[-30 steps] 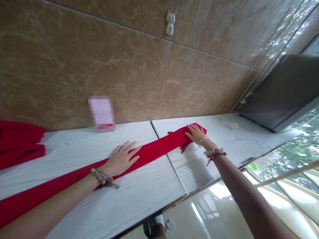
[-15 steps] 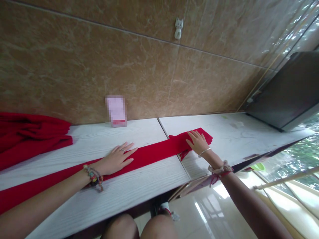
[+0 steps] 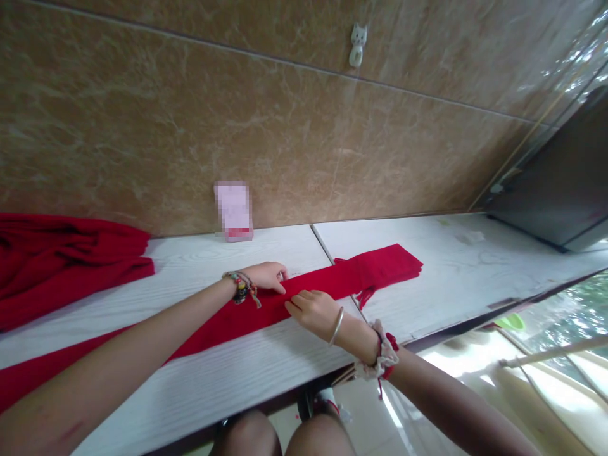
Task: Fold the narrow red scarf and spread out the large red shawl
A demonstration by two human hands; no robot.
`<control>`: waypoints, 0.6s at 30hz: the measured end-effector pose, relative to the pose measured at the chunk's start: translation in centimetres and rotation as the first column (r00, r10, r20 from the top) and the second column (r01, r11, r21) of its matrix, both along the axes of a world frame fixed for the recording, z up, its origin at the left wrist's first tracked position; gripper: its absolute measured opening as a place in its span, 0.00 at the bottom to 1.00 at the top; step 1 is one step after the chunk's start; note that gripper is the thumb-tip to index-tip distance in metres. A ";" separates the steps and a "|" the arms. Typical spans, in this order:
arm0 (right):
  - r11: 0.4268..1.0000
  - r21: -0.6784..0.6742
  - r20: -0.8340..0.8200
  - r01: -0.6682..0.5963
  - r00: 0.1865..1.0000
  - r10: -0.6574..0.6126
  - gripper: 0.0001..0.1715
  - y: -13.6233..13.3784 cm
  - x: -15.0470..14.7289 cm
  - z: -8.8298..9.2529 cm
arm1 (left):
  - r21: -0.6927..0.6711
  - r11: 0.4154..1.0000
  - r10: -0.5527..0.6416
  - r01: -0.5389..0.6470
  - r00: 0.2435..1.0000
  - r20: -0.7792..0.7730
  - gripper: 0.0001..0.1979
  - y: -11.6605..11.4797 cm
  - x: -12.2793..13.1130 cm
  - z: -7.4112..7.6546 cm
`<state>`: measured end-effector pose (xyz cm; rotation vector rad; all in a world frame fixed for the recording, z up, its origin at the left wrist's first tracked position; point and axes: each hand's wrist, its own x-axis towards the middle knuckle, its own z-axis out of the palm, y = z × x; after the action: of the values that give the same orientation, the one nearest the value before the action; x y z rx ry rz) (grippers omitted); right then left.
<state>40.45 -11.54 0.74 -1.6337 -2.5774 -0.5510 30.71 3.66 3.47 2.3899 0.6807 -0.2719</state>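
Observation:
A long red scarf (image 3: 266, 310) lies flat in a narrow strip along the white tabletop. Its right end (image 3: 389, 266) is folded into a layered stack, with fringe sticking out at the fold's inner side. At the far edge of the strip, my left hand (image 3: 266, 277) curls its fingers and thumb around the cloth. Just nearer to me, my right hand (image 3: 311, 310) has its fingers bent and pressed together on the scarf, partly hiding what they pinch. The two hands are close together, left of the folded stack.
More bunched red cloth (image 3: 71, 266) sits at the far left. A pink and white packet (image 3: 235, 212), blurred, stands against the brown marbled wall (image 3: 142, 126). A gap divides the white tabletop (image 3: 456, 253). A dark box-like object (image 3: 555, 177) stands at the right end.
Both hands were spread flat on the scarf. My left hand has moved right, my right hand has come left off the folded stack, and their fingers have curled onto the strip.

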 end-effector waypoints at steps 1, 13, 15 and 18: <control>1.000 0.029 0.000 -0.008 1.000 0.008 0.11 0.1 0.1 -0.1 | -0.027 1.000 -0.011 0.011 1.000 -0.007 0.07 0.2 0.2 -0.1; 0.882 0.455 0.025 -0.127 0.991 0.130 0.11 -1.0 1.0 0.6 | -0.340 0.940 0.049 -0.015 0.995 0.091 0.16 1.7 0.5 0.1; 0.879 0.461 0.024 -0.126 0.991 0.130 0.11 -1.5 1.2 0.9 | -0.456 0.890 0.097 -0.016 0.983 0.154 0.19 1.8 0.4 0.1; 0.878 0.468 -0.003 -0.096 0.994 0.110 0.10 -2.0 1.6 1.1 | -0.581 0.814 0.150 0.003 0.965 0.216 0.21 1.5 0.4 0.5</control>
<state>42.02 -13.52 1.86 -1.3194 -2.2472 -1.0330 31.09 5.16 3.96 1.7647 0.4803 -0.1108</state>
